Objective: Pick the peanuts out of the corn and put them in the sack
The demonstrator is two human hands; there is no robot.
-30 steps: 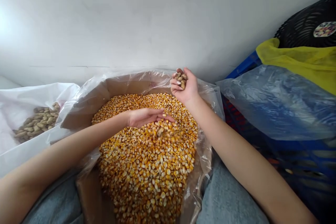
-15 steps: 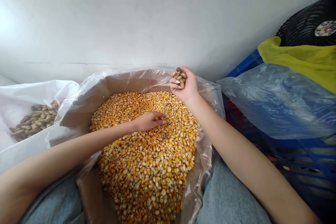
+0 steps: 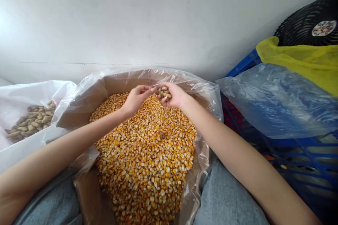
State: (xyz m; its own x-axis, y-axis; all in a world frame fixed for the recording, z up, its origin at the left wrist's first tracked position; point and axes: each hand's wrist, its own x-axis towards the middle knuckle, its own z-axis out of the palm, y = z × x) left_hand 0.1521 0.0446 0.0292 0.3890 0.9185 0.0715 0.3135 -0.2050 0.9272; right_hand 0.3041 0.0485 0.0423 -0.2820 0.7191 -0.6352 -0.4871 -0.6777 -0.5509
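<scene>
My right hand (image 3: 174, 95) cups several peanuts in their shells (image 3: 164, 92) above the far part of the heap. My left hand (image 3: 136, 99) reaches in from the left, its fingertips pinched together and almost touching those peanuts. Whether its fingers hold anything is hidden. Below both hands lie dried yellow corn kernels (image 3: 148, 158) in a cardboard box (image 3: 124, 83) lined with clear plastic (image 3: 203, 140). One peanut (image 3: 162, 135) rests on the corn. More peanuts (image 3: 29, 121) lie in a white plastic sack (image 3: 26, 93) left of the box.
A white wall (image 3: 158, 17) rises behind the box. On the right are a blue plastic bag (image 3: 269, 105), a yellow bag (image 3: 298, 59), a blue crate (image 3: 298, 158) and a round black mesh object (image 3: 308, 24). My grey-blue lap (image 3: 229, 197) lies on either side of the box.
My left hand has risen from the corn and moved to the far side, close to my right hand. My right hand has moved left and down, keeping its peanuts.
</scene>
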